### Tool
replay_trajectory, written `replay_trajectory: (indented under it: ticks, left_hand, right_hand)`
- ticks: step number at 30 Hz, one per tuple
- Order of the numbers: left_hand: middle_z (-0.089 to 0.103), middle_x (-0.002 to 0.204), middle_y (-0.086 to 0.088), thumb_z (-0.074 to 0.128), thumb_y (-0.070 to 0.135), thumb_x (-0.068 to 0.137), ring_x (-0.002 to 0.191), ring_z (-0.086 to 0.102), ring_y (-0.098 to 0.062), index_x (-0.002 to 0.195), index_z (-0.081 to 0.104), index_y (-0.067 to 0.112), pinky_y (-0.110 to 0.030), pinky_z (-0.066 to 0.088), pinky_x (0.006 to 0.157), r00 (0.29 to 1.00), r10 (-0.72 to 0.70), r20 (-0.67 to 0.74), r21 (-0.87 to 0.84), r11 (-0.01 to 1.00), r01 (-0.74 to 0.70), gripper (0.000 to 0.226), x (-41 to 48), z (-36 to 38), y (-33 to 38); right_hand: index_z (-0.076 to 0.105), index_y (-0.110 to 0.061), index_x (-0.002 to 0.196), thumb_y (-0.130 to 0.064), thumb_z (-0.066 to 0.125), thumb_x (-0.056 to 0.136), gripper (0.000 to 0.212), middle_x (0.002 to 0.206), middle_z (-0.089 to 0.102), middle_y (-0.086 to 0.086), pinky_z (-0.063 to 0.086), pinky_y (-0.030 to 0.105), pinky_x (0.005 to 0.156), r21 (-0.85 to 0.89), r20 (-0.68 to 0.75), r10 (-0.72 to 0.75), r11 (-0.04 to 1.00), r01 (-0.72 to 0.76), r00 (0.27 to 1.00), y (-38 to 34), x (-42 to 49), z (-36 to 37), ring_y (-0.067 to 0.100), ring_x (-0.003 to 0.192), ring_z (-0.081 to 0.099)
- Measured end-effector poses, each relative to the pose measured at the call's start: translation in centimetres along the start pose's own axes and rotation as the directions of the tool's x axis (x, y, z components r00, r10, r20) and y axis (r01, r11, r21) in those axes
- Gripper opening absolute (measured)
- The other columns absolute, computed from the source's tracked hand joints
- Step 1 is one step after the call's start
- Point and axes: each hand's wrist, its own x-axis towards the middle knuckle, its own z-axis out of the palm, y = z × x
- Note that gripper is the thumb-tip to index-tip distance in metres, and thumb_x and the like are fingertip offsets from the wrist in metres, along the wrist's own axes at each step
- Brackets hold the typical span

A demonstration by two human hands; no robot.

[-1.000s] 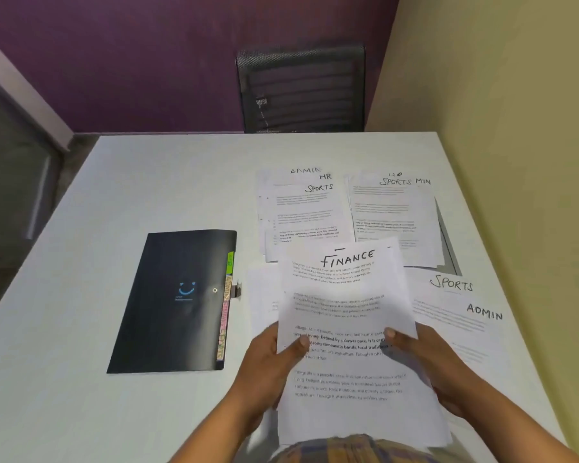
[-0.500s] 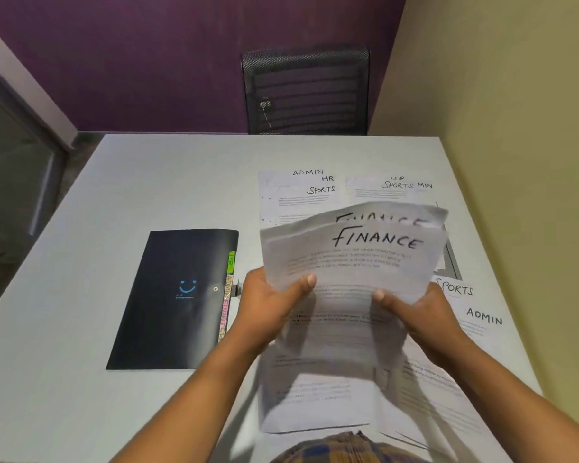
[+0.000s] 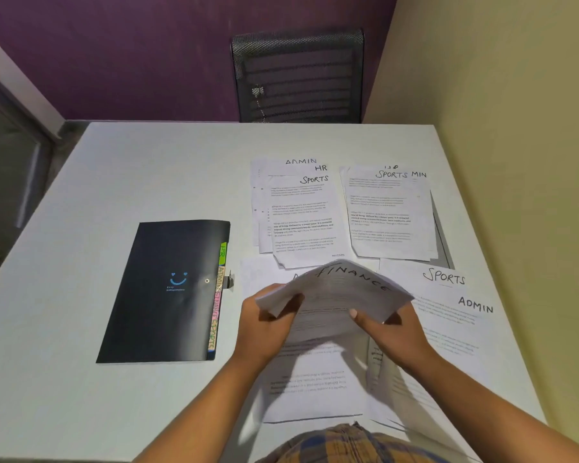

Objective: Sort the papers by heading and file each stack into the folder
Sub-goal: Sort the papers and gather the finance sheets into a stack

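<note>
On the white table (image 3: 147,168), the black folder (image 3: 168,292) lies closed, left of unsorted papers (image 3: 305,222). I judge sorting is mid-way: the bowed FINANCE stack (image 3: 341,292) hangs near the front edge, pinched by the left hand (image 3: 264,325) and right hand (image 3: 391,332). Next I'd square it and open the folder.

- Both bare forearms reach forward and converge on the FINANCE sheets (image 3: 345,289).
- The left grip (image 3: 264,325) clasps the sheets' left edge, thumb on top and fingers curled underneath.
- The right grip (image 3: 393,332) pinches the sheets' right side, thumb tip pressed on the upper face and fingers hidden beneath.
</note>
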Motion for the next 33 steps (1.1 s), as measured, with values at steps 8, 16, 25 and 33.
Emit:
replay_trajectory:
  ticks: [8,16,25,33]
  left_hand:
    - [0.072,0.088,0.028,0.071,-0.002,0.084,0.087,0.068,0.005,0.090,0.071,0.039,-0.008,0.049,0.076,0.971,0.229,-0.072,0.122,0.968,-0.220,0.042,0.1,-0.5,0.3]
    - [0.069,0.088,0.016,0.071,0.018,0.087,0.083,0.069,-0.002,0.090,0.064,0.030,-0.009,0.053,0.066,0.990,-0.078,-0.121,0.032,0.996,0.082,0.014,1.3,-0.6,-2.4]
    - [0.075,0.084,0.019,0.071,0.004,0.086,0.090,0.071,-0.004,0.096,0.070,0.022,-0.017,0.055,0.080,0.990,-0.034,-0.133,-0.007,0.999,0.034,0.020,2.4,-3.1,-1.9]
    - [0.073,0.074,0.014,0.068,0.014,0.091,0.071,0.068,-0.002,0.100,0.070,0.010,-0.021,0.053,0.066,0.978,-0.177,-0.114,0.034,0.983,0.182,0.010,1.6,-6.1,-4.4]
  right_hand:
    - [0.064,-0.037,0.085,-0.007,0.073,0.084,0.031,0.066,0.069,-0.030,0.049,0.006,0.060,-0.010,-0.008,-0.105,0.994,0.105,0.994,-0.3,-0.8,-0.2,-0.012,0.066,0.064]
    - [0.063,-0.035,0.090,-0.025,0.068,0.090,0.011,0.080,0.067,-0.017,0.043,0.011,0.058,-0.394,0.192,-0.020,0.914,0.096,0.981,3.6,1.9,0.9,-0.003,0.071,0.064]
    - [0.065,-0.030,0.078,-0.020,0.062,0.095,0.020,0.064,0.066,-0.024,0.041,0.005,0.051,-0.323,0.081,-0.095,0.939,0.117,0.992,0.9,0.7,1.3,-0.014,0.064,0.062]
    - [0.073,-0.017,0.075,-0.016,0.065,0.092,0.019,0.075,0.074,-0.017,0.045,0.008,0.054,-0.255,0.067,-0.088,0.962,0.102,0.994,1.2,-0.1,0.9,-0.002,0.065,0.068]
